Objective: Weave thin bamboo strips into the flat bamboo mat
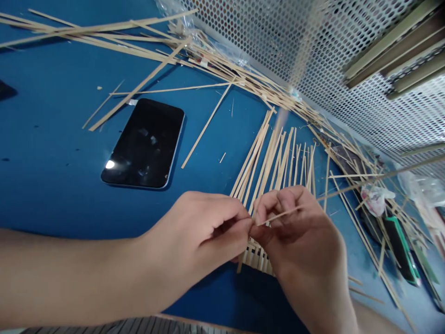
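A thin bamboo strip (283,214) runs from my fingertips up to the right, past the right edge of the view. My left hand (205,227) is closed in a pinch at its near end. Right beside it, fingertips almost touching, my right hand (306,241) is curled with thumb and fingers closed on the same strip. Beneath both hands lies a partly woven bamboo piece (259,260), its tight crossed weave showing at the near end. Its long loose strips (255,157) fan out away from me. My hands hide the middle of the weave.
A black-screened phone (146,144) lies on the blue table (62,185) to the left. Loose bamboo strips (222,65) are piled along a perforated metal panel (264,41). On the right, a green-and-black handled tool (399,248) lies among strips and plastic wrap (377,197).
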The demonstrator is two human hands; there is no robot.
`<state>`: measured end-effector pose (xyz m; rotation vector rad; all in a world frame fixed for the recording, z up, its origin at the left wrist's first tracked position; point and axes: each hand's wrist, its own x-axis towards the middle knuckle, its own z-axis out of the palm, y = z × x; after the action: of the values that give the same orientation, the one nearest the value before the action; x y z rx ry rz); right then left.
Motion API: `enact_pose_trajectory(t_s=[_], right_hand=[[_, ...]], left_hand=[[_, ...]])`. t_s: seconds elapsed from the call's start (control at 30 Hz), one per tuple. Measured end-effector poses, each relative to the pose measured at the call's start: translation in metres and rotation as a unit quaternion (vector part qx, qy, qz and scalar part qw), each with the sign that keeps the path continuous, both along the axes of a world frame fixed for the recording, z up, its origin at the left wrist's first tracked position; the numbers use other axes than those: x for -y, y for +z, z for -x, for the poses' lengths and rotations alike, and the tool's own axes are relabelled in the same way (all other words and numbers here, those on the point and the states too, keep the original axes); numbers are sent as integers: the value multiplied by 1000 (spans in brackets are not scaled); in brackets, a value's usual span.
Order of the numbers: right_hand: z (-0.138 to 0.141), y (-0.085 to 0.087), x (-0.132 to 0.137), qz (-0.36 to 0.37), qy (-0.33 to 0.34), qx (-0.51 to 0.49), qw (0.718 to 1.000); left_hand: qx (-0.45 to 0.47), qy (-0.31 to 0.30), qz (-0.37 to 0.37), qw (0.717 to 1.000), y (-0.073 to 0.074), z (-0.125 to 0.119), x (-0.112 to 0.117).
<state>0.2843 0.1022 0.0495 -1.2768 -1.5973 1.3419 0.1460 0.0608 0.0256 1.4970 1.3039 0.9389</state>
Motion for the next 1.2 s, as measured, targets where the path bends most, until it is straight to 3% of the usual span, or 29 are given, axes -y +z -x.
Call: enact_pose_trajectory(t_s=[0.23,0.4,0.67,0.8,1.0,1.2], right_hand=[[-4,11,-8,52,13,-1,999],[-7,11,-8,67,15,-3,998],[-5,5,-1,28,20,36,999],[-8,-1,4,-31,24,89,995],[-7,3,0,-31,16,65,997],[-3,5,-4,-22,22,42,999]], left_hand=[[79,49,116,989,10,-2,-2],[32,56,79,995,14,-1,-2],[11,43,72,996,13,1,-2],[50,44,110,992,13,-1,-2],[168,89,176,966,12,-3,-4],[186,81,173,964,9,-1,-4]])
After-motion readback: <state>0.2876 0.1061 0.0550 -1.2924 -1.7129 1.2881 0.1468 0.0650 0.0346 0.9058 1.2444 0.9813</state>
